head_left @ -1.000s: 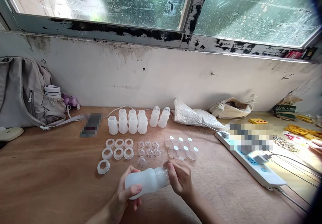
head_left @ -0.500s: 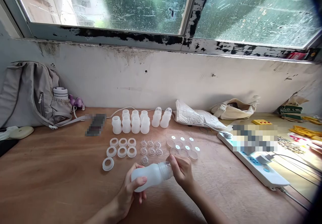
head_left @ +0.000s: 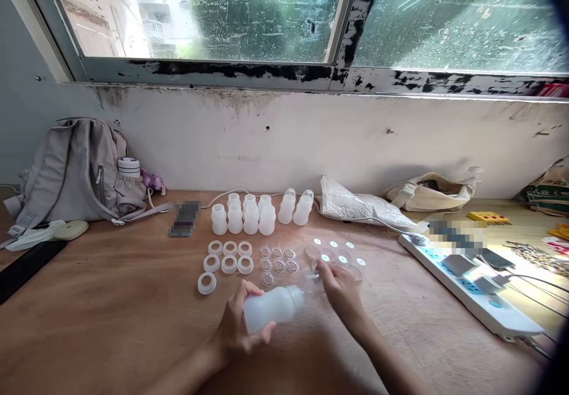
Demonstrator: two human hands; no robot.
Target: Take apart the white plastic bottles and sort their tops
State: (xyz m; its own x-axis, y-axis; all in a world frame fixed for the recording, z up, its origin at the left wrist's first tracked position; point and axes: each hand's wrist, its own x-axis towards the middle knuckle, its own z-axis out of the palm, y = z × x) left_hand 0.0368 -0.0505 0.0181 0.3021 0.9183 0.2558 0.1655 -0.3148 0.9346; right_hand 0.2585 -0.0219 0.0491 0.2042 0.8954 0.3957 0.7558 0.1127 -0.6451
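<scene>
A frosted white bottle (head_left: pixel 272 308) lies tilted in my left hand (head_left: pixel 240 321), whose fingers wrap round its base, with the neck pointing right. My right hand (head_left: pixel 340 288) pinches a clear, blurred piece (head_left: pixel 312 281) just off the bottle's neck. White rings (head_left: pixel 229 264) lie in rows behind my left hand. Beside them are small clear discs with raised centres (head_left: pixel 279 265). Clear round covers with white dots (head_left: pixel 342 259) lie behind my right hand. Farther back stand several open bottles (head_left: pixel 251 220) and two bottles with clear tops (head_left: pixel 303 208).
A grey backpack (head_left: pixel 89 170) is at the left, near a blurred dark object (head_left: pixel 184 218). Along the wall lie a white plastic package (head_left: pixel 355 204) and a cream bag (head_left: pixel 433 192). A white power strip (head_left: pixel 471 288) with plugs and cables crosses the right side.
My right hand has moved right, drawing the clear piece away from the bottle's neck. My left hand still holds the bottle. The whole view has shifted slightly left.
</scene>
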